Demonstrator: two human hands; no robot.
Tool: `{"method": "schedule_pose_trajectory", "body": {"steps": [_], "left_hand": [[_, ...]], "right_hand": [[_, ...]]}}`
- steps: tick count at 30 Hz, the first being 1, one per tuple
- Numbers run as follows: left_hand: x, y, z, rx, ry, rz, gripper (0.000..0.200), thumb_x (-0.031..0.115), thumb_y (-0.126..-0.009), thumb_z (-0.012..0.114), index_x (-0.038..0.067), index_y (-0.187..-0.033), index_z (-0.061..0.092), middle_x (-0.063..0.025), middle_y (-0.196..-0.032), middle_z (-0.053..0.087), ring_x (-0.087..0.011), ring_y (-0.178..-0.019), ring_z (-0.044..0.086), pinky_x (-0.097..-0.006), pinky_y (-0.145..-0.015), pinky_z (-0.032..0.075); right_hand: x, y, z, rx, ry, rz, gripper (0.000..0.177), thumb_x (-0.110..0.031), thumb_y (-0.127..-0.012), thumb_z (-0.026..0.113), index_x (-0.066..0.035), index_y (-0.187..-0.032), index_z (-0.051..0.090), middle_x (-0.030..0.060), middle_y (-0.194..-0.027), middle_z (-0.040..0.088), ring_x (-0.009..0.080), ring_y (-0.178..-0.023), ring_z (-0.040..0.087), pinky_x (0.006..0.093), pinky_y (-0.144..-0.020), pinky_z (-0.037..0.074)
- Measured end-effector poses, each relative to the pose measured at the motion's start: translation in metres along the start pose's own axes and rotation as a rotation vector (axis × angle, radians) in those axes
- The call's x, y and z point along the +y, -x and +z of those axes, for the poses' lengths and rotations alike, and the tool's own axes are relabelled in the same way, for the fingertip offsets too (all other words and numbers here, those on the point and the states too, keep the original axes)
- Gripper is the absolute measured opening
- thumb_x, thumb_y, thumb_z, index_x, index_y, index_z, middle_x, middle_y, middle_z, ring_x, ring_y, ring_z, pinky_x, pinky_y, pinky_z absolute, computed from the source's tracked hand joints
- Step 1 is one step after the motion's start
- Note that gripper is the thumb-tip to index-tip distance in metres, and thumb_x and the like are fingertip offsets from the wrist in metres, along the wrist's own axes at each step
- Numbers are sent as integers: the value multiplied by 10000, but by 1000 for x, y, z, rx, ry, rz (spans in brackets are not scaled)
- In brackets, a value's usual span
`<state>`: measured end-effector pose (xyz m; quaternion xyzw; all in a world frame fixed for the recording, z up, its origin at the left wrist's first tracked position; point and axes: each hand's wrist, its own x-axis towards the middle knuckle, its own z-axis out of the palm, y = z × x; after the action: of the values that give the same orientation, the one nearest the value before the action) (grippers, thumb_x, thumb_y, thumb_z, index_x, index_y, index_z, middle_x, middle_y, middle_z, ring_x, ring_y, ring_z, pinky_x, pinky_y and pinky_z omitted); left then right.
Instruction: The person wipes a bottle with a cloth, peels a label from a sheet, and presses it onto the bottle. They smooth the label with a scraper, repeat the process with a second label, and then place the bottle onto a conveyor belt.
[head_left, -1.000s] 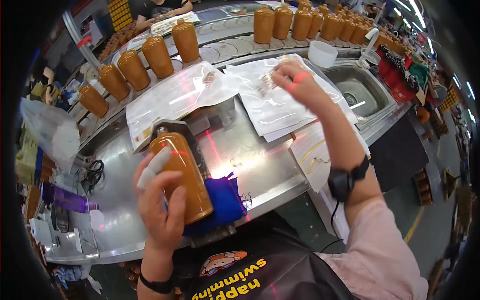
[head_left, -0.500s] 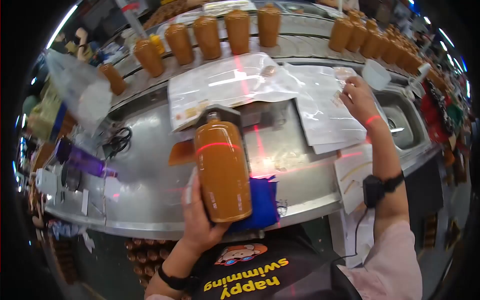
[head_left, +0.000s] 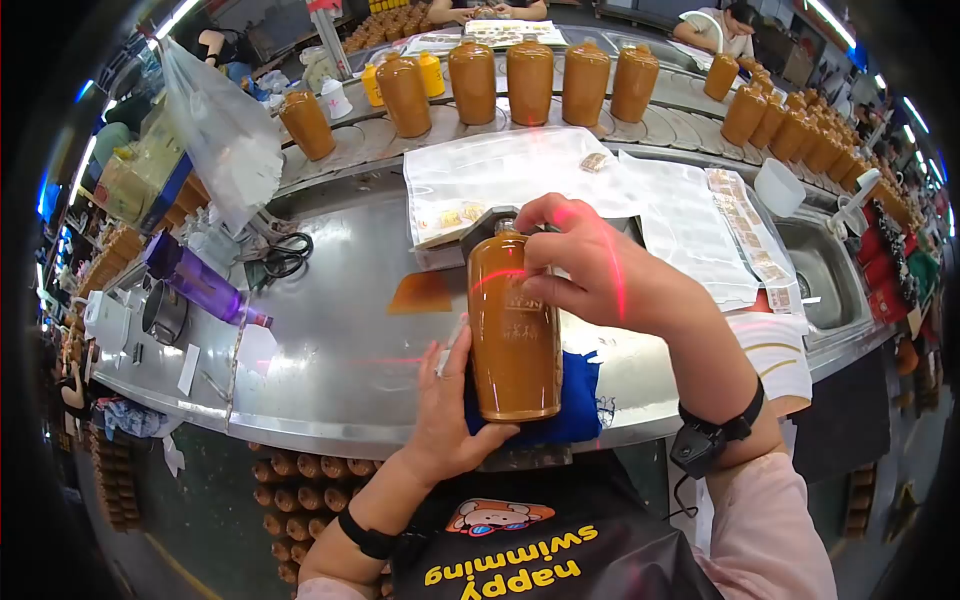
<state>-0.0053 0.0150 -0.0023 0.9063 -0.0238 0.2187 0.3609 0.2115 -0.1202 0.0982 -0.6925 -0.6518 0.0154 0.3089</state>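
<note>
A glossy brown ceramic bottle (head_left: 500, 370) stands tilted before me, its neck end against a dark angled holder (head_left: 487, 222). My left hand (head_left: 445, 415) cups its lower left side, fingers along the body and thumb near the base. My right hand (head_left: 600, 265) is bent over the upper right side, its fingers pinched at the surface. Gold lettering of a decal (head_left: 525, 325) shows just below those fingertips; the fingers partly hide its upper part. A blue cloth (head_left: 575, 400) lies under and beside the base. A red laser line crosses bottle and hand.
White decal sheets (head_left: 690, 240) and a plastic-covered sheet (head_left: 500, 175) lie behind. Several brown bottles (head_left: 530, 85) line the conveyor. A small sink (head_left: 825, 270), a white cup (head_left: 780, 187), a purple water bottle (head_left: 195, 280) and black cable (head_left: 285, 255) flank the metal bench (head_left: 330, 350).
My right hand has moved left from the decal sheets to the bottle. Gold lettering now shows on the bottle's side. My left hand keeps its hold; the whole view has shifted.
</note>
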Motion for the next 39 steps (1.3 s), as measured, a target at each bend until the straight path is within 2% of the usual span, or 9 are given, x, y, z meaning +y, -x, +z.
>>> {"method": "schedule_pose_trajectory", "body": {"steps": [4,9,12,13,18,21,25,30,39], "left_hand": [[-12,-23,3,171,605,-160,899,412,-888,677,-56,-1490,201,-247,-1521,309,-327,-1404,334,-454,-1163,207],[-2,-65,6,208,551,-310,780,290,-910,660,-68,-1460,240,-246,-1467,350,-311,-1380,346,-403,-1148,253],[-7,-64,11,206,627,-307,774,313,-931,644,-69,-1462,230,-256,-1457,348,-311,-1378,339,-406,-1144,256],[-10,-61,12,222,663,-303,773,331,-937,638,-68,-1462,234,-253,-1457,350,-310,-1379,338,-405,-1143,258],[-11,-50,13,259,675,-321,761,408,-956,606,-55,-1456,267,-236,-1449,376,-305,-1377,345,-398,-1133,272],[-15,-46,19,234,623,-290,694,342,-985,576,-7,-1481,239,-130,-1429,392,-201,-1290,407,-339,-1094,314],[-16,-41,20,229,555,-255,660,317,-992,570,-1,-1476,254,-136,-1430,392,-218,-1327,384,-346,-1112,294],[-12,-36,23,280,637,-260,693,400,-968,590,-48,-1429,330,-215,-1400,449,-291,-1341,402,-381,-1116,298],[-10,-33,29,312,680,-288,644,357,-975,595,-19,-1430,338,-174,-1365,479,-234,-1257,469,-347,-1070,358]], "right_hand": [[-1,-5,6,-20,2,58,138,-103,-835,709,-31,-865,596,159,-1163,535,341,-1068,545,409,-891,472],[0,-3,14,96,14,78,135,-108,-852,696,-33,-884,590,163,-1180,527,352,-1084,535,397,-906,468],[-6,7,0,400,-146,159,136,-75,-874,647,-29,-1001,632,158,-1167,537,325,-1094,561,405,-911,474],[-18,15,-21,490,-109,70,197,16,-856,613,-38,-1043,640,136,-1218,519,285,-1101,562,371,-883,477],[-86,98,-120,952,-537,-259,641,-204,-844,627,-77,-1422,381,192,-1273,569,252,-1199,518,449,-979,438],[-114,112,-125,669,-462,-435,639,-204,-843,630,-76,-1420,386,192,-1275,566,255,-1200,517,448,-980,437],[-119,102,-107,433,-303,-428,636,-205,-843,634,-75,-1417,392,192,-1278,562,259,-1201,515,446,-982,436],[-117,103,-103,382,-267,-429,633,-205,-843,639,-73,-1414,400,192,-1281,557,264,-1203,513,444,-983,434],[-107,121,-137,547,-378,-444,627,-206,-842,649,-70,-1407,414,193,-1286,548,274,-1205,509,441,-986,431]]}}
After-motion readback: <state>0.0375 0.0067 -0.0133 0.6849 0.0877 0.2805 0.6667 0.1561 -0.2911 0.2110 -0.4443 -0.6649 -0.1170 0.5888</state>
